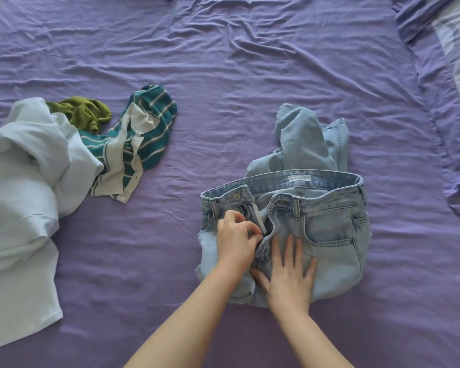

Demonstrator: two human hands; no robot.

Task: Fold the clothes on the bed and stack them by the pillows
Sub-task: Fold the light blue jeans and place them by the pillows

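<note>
Light blue jeans lie bunched on the purple bed sheet, waistband facing away from me and fly undone. My left hand pinches the fly area with curled fingers. My right hand presses flat on the denim just right of the fly, fingers spread. The jeans' legs are crumpled behind the waistband. To the left lie a teal and white striped shirt, an olive green garment and a pale white-blue garment, all unfolded. A purple pillow sits at the right edge.
Wrinkled sheet stretches across the far half of the bed. The pile of unfolded clothes fills the left side. The pillow's corner reaches down towards the jeans at the right.
</note>
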